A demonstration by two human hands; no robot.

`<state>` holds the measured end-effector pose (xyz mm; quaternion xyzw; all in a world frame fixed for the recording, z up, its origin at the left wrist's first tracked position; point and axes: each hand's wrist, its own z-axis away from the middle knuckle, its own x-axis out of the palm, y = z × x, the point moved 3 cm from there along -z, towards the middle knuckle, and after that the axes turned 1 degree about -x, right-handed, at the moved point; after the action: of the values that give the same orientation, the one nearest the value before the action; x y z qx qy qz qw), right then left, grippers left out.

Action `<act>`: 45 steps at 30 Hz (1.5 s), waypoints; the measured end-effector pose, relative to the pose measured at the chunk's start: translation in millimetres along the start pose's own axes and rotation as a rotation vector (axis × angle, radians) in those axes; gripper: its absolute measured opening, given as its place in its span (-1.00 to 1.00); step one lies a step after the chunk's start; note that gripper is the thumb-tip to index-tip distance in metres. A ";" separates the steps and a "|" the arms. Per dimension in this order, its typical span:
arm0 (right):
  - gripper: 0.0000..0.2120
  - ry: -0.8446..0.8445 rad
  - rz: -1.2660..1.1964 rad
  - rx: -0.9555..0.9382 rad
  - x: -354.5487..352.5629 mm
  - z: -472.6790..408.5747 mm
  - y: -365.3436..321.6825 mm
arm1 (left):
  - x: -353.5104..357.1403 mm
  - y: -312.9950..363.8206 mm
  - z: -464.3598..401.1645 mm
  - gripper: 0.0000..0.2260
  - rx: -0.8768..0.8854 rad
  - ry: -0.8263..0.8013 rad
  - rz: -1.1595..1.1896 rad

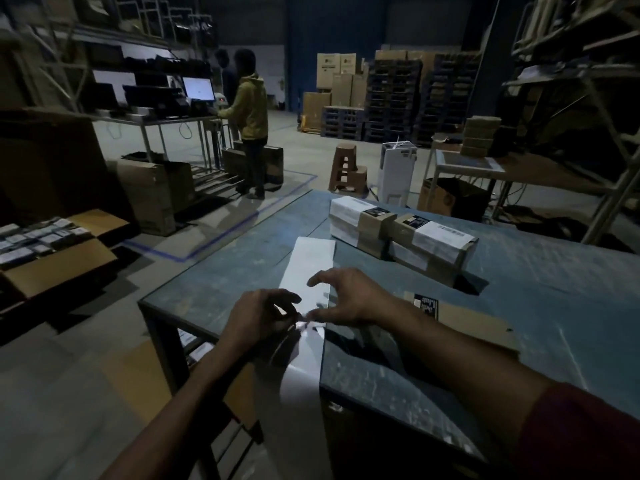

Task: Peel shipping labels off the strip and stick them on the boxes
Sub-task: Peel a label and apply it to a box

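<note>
Head view of a labelling bench in a dim warehouse. A long white label strip (309,268) lies on the blue-grey table (554,306), running from 12 o'clock at its far end toward 6 o'clock, where it bends over the near table edge and hangs down. The left hand (258,315) sits at 9 o'clock of the strip's middle, fingers curled, thumb and fingertips pinching the strip's edge. The right hand (341,297) is at 3 o'clock of the same spot, fingers spread and arched above the strip, thumb and forefinger meeting the paper just beside the left hand's pinch; whether a label is already lifted cannot be told in the blur. Two long labelled boxes (401,233) lie end to end at 1 o'clock of the hands, well apart from them. A flat brown carton (474,323) with a dark printed patch lies at 3 o'clock, just beside the right forearm. An open box of small packets (45,247) stands on the floor at 9 o'clock. A person in a yellow hooded top (247,109) stands at a lit monitor (198,88) at 11 o'clock.
</note>
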<state>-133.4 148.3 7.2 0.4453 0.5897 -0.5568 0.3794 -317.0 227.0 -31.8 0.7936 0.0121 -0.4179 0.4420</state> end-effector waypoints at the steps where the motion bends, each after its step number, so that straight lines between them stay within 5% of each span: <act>1: -0.34 -0.025 0.003 0.000 5.1 -4.7 -1.5 | -0.6 -6.7 -0.2 -0.78 -0.036 0.058 0.103; 5: -0.32 -0.092 0.054 -0.015 19.2 -18.9 -2.3 | -0.9 -28.2 -4.4 -0.77 -0.189 0.236 0.287; 9: -0.50 -0.029 0.133 -0.100 17.2 -28.0 -5.4 | 0.3 -34.4 -17.7 -0.79 -0.193 0.228 0.284; 13: -0.69 0.011 0.205 -0.194 12.0 -34.5 -9.5 | -5.5 -29.8 -23.6 -0.77 -0.164 0.465 0.223; 18: -0.72 0.165 -0.084 -0.126 -18.4 -53.2 -0.6 | -9.5 -36.2 -29.2 -0.77 -0.203 0.628 0.334; 21: -0.75 0.313 -0.186 -0.055 -44.8 -69.2 11.4 | -9.0 -37.1 -35.7 -0.82 -0.206 0.555 0.302; 25: -0.82 0.466 -0.307 0.122 -65.9 -91.8 38.2 | 0.0 -36.1 -44.6 -0.83 -0.206 0.266 0.126; 32: -0.85 0.553 0.049 0.485 -89.6 -106.0 86.6 | 12.7 -36.5 -50.9 -0.55 -0.019 0.123 -0.183; 38: -0.71 0.664 0.399 0.170 -73.5 -105.6 69.2 | 21.5 -40.9 -57.0 -0.65 0.051 0.065 -0.435; 40: -0.72 0.602 0.471 0.058 -60.3 -106.6 60.5 | 20.9 -39.7 -56.6 -0.65 0.057 0.059 -0.435; 45: -0.28 0.202 0.257 0.158 -23.9 -108.0 57.5 | 11.8 -25.2 -52.2 -0.63 0.020 0.069 -0.333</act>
<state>-66.1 252.3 21.4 0.5991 0.5176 -0.5006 0.3500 -285.1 275.4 -43.6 0.7989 0.1545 -0.4579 0.3581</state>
